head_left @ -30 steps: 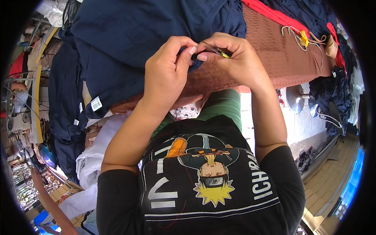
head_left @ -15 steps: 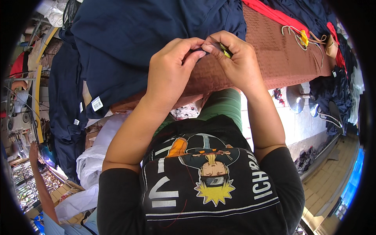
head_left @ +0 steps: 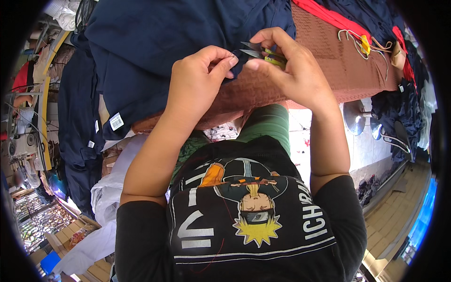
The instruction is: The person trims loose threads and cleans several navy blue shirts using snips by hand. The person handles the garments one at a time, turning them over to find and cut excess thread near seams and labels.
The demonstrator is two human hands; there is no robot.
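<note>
At the far left, navy garments (head_left: 75,117) hang in folds, and a white barcode tag (head_left: 116,121) shows on the lower edge of the navy fabric (head_left: 155,42) spread over the counter (head_left: 343,77). The left hand (head_left: 196,80) has its grip pinching a small edge of that fabric between thumb and fingers. Just right of the pinch, yellow-handled thread snips (head_left: 274,57) point leftward, blades apart. The right hand (head_left: 303,70) has its grip closed around their handles. Farther right, a red cloth strip (head_left: 332,21) and pale cords (head_left: 350,40) lie on the counter's brown textured cover.
</note>
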